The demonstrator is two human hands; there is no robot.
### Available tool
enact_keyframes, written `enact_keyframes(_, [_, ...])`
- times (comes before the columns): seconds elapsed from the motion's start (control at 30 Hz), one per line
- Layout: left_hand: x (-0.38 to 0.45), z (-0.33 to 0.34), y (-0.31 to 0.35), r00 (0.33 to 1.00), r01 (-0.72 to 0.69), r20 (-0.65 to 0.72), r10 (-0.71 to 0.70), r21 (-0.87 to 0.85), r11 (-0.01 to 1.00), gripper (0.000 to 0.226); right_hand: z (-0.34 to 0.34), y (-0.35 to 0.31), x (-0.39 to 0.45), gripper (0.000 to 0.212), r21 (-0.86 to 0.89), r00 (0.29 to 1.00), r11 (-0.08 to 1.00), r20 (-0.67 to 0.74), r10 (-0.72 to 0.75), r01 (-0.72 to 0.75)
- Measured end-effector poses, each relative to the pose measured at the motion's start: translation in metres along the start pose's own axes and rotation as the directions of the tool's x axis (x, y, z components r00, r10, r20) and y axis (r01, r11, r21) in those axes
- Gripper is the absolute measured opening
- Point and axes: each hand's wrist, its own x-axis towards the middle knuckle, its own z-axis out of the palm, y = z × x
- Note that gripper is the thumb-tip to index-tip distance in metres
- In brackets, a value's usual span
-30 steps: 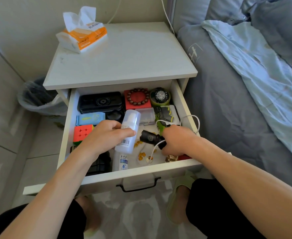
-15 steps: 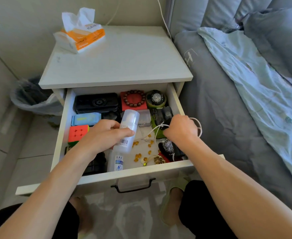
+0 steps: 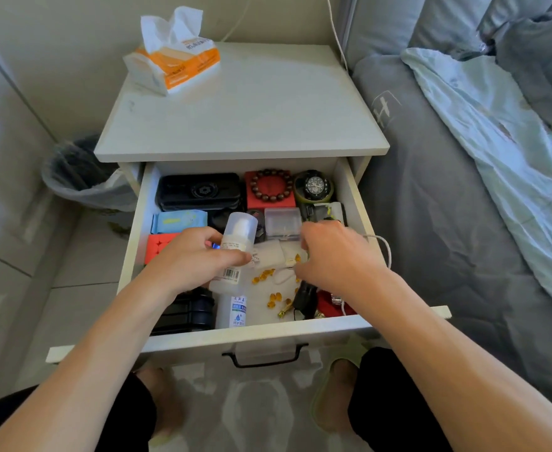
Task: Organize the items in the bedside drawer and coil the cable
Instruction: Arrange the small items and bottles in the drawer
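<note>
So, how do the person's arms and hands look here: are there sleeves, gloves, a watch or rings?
Both forearms are bare up to the frame edge, with no sleeve in view. The left hand and the right hand wear no gloves, and no watch, bracelet or ring shows on the wrists or visible fingers. Lower down, only dark black clothing over the knees is seen.
</note>
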Motion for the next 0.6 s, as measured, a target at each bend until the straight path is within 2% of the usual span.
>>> enact_keyframes(0.1, [0.002, -0.003, -0.001, 1.000, 0.007, -0.027, -0.007, -0.008, 1.000, 0.030, 0.008, -0.014, 0.008, 0.029, 0.132, 0.971, 0.970, 0.095, -0.218, 0.205])
enact_keyframes(0.23, [0.004, -0.006, -0.004, 0.999, 0.024, -0.028, -0.024, -0.022, 0.999, 0.032, 0.032, -0.024, 0.030, 0.038, 0.010, 0.878, 0.903, 0.229, -0.421, 0.430])
enact_keyframes(0.33, [0.005, -0.007, -0.007, 0.999, 0.031, -0.027, -0.031, -0.013, 0.999, 0.034, 0.044, -0.024, 0.044, 0.043, -0.059, 0.798, 0.831, 0.322, -0.509, 0.554])
enact_keyframes(0.5, [0.005, -0.011, -0.010, 0.999, 0.036, -0.027, -0.036, -0.007, 0.999, 0.033, 0.052, -0.017, 0.052, 0.047, -0.191, 0.721, 0.711, 0.366, -0.588, 0.676])
enact_keyframes(0.6, [0.006, -0.013, -0.009, 0.999, 0.032, -0.016, -0.032, 0.008, 0.999, 0.033, 0.059, -0.015, 0.048, 0.047, -0.222, 0.651, 0.618, 0.375, -0.660, 0.754])
